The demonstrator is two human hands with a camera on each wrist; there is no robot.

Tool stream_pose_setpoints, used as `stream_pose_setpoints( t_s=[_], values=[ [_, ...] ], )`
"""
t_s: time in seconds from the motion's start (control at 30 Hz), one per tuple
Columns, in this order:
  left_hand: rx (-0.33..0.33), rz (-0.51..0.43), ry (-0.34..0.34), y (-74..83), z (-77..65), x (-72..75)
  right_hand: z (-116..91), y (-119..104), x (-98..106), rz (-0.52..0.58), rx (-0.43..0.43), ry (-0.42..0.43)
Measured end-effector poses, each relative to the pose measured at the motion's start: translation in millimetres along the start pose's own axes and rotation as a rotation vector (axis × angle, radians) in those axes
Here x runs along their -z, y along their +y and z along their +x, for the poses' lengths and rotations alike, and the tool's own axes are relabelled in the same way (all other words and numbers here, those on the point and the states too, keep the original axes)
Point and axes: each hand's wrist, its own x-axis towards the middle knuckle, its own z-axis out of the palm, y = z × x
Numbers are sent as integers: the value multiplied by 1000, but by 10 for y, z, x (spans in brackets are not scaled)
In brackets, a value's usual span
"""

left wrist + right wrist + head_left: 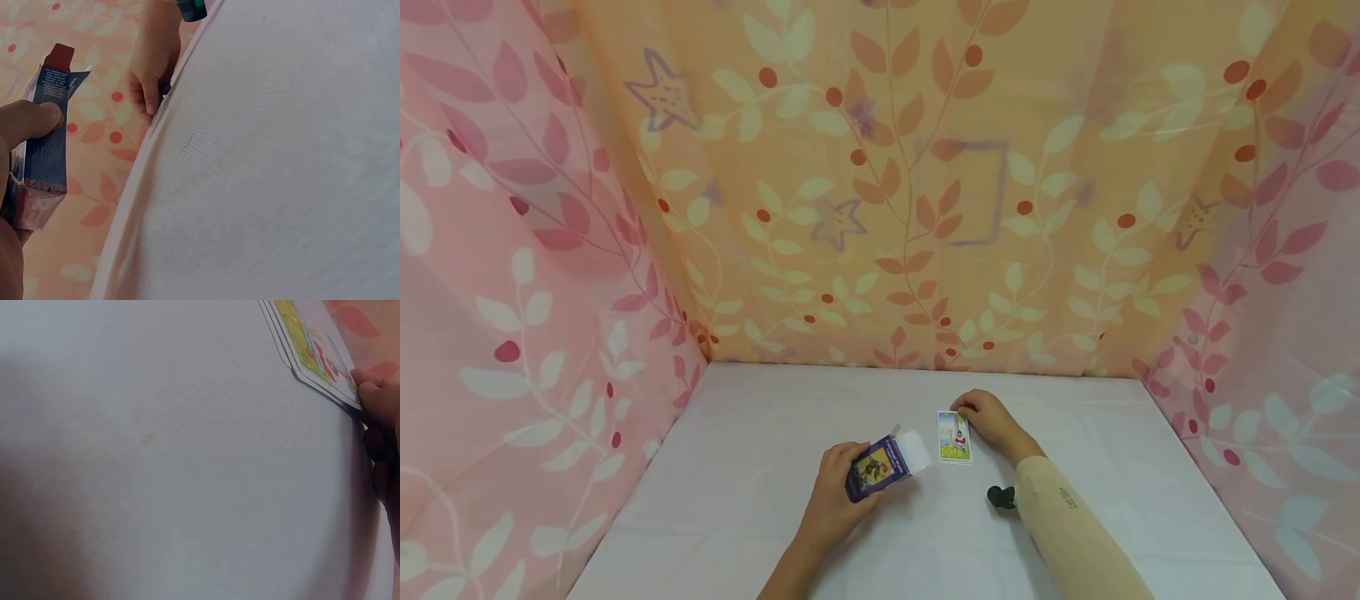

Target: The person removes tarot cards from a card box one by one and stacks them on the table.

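While the left hand (833,487) grips an opened tarot card box (876,470), its thumb on one narrow side, the right hand (994,423) pinches the far right corner of a small stack of tarot cards (953,440).

Stack: lying on the surface (737,467), picture side up, just right of the box, edges slightly out of line.

Box: dark blue printed carton, held tilted, its white flap (913,452) toward the cards.

Handling, as judged: cards light, thin, flexible, likely slick against one another; best taken squared, by opposite long edges, lest one slide out or a corner crease. Box light and crushable; best held by its narrow sides, without a hard squeeze.

Farther out: tan sleeve (1075,525) on the right forearm; dark fitting (999,497) at its cuff; leaf-print curtain (880,292), orange behind, pink at both sides.

Hard to make out: the box's interior, and whether it holds cards; the stack's count; most of the box's lettering. The right wrist view cuts off the stack at the top.
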Motion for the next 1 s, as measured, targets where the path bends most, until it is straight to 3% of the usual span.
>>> stream_pose_setpoints(
  t_s=[0.5, 0.73, 1.0],
  values=[
    [14, -22, -8, -16, 4, -4, 14, 28, -6, -38, 49, -15],
    [2, -5, 0, -5, 3, 3, -42, -45, 62, 7, -14, -35],
    [2, -23, 4, -22, 0, -4, -137, -154, 106, 18, -48, 14]
  ],
)
